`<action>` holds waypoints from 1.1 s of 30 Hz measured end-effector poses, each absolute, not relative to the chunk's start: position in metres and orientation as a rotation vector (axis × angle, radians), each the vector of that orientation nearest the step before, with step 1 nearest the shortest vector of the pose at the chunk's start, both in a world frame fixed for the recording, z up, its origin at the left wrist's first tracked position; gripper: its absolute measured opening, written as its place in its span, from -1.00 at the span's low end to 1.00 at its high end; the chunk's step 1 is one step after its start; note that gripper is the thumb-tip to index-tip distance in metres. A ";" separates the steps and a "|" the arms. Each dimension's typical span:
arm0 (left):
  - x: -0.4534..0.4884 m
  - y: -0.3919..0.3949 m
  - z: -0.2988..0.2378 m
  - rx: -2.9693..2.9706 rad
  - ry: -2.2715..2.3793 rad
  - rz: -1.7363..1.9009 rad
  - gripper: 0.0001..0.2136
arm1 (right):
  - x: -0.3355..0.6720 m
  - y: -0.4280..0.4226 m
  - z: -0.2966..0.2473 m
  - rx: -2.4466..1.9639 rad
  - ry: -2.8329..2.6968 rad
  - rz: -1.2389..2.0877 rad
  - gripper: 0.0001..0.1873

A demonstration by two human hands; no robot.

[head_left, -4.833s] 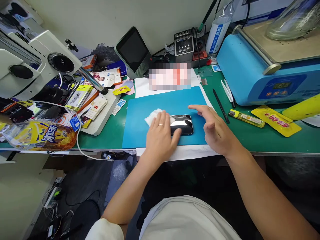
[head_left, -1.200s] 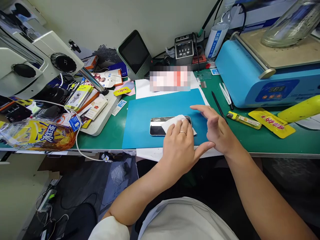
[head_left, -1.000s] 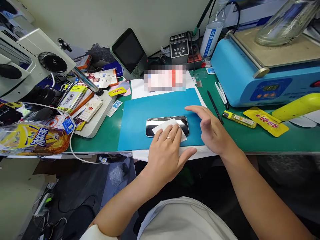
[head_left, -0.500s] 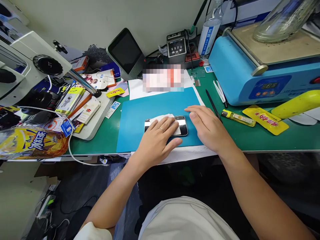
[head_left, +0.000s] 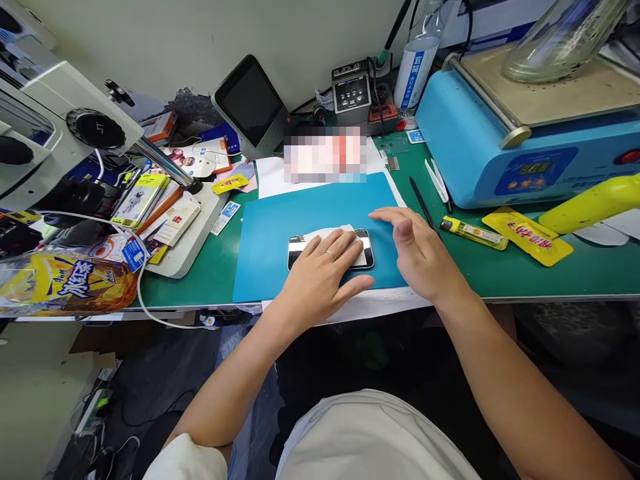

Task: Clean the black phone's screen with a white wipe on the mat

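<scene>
A smartphone [head_left: 369, 252] lies on a blue mat [head_left: 270, 227], its dark glass partly covered by a white wipe [head_left: 320, 235]. My left hand [head_left: 320, 270], with a ring on one finger, rests flat on the wipe and presses it against the phone. Its fingers are stretched out and the thumb points to the right. To the right of the phone, my right hand [head_left: 420, 250] stands on edge over the mat's right side, fingers extended, thumb raised, holding nothing. The hands do not touch each other.
A blue heating machine [head_left: 465, 153] bears a glass jar [head_left: 545, 60] at right. Tweezers [head_left: 436, 180], a yellow tube [head_left: 474, 233] and a yellow packet [head_left: 530, 237] lie before it. At left are a microscope stand [head_left: 75, 120], a drink bottle [head_left: 65, 283] and a tilted display [head_left: 253, 103].
My left hand has slid slightly to the right across the phone with the wipe. My right hand has turned, lifting its thumb. The view has shifted slightly.
</scene>
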State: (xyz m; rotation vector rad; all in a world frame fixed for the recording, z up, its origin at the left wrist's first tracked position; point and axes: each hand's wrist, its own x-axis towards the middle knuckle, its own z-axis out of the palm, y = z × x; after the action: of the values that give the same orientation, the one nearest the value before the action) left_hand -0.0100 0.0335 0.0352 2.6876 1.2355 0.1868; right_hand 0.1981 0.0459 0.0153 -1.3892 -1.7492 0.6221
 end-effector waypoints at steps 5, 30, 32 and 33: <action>-0.009 0.034 0.033 2.685 1.214 0.182 -0.37 | 0.198 0.046 0.015 -1.396 -1.750 0.617 -0.06; -0.110 0.032 0.012 2.473 1.466 1.038 -0.79 | 0.196 0.046 0.023 -1.442 -1.903 0.515 -0.19; -0.118 0.035 0.012 2.451 1.511 1.051 -0.82 | 0.185 0.046 0.033 -1.372 -2.060 0.367 -0.32; -0.121 0.036 0.012 2.455 1.502 1.015 -0.83 | 0.177 0.046 0.039 -1.310 -2.149 0.328 -0.37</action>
State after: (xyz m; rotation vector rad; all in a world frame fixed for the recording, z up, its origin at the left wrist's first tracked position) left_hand -0.1207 0.0359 0.0117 2.4550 1.5020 1.0150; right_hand 0.1774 0.0457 0.0393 -1.3096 -2.1491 0.3278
